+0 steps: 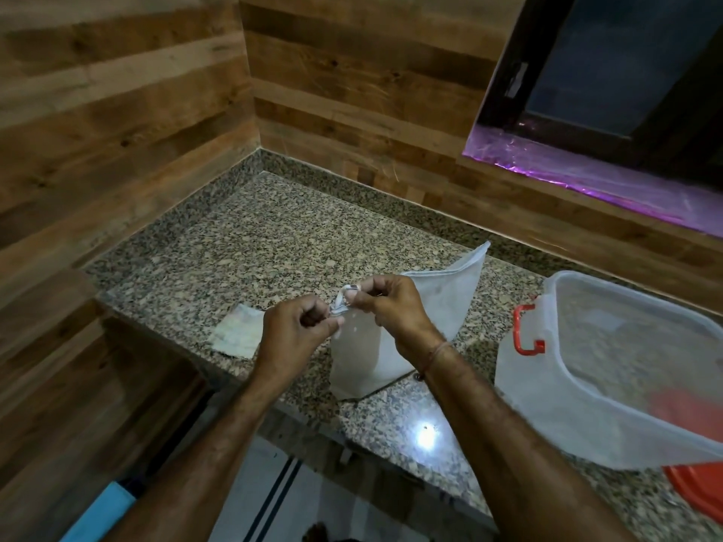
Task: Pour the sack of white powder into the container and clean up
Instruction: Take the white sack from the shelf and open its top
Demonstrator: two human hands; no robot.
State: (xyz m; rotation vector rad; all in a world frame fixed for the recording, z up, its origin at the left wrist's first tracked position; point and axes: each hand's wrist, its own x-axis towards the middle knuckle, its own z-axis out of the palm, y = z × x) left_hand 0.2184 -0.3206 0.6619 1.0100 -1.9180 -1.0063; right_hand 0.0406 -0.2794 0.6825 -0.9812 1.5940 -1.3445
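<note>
A translucent white sack [364,357] stands upright on the granite counter [250,244], its far corner sticking up toward the wall. My left hand [295,330] and my right hand [391,307] meet at the sack's bunched neck, where both pinch the white tie [341,303] wound around it. To the right sits a large clear plastic container [610,369] with a red latch [526,330] on its near-left end; it has no lid on.
A folded pale cloth [238,331] lies on the counter left of my hands. A red lid edge [696,487] shows at the lower right. Wood-panelled walls enclose the counter's corner, with a window sill at the upper right.
</note>
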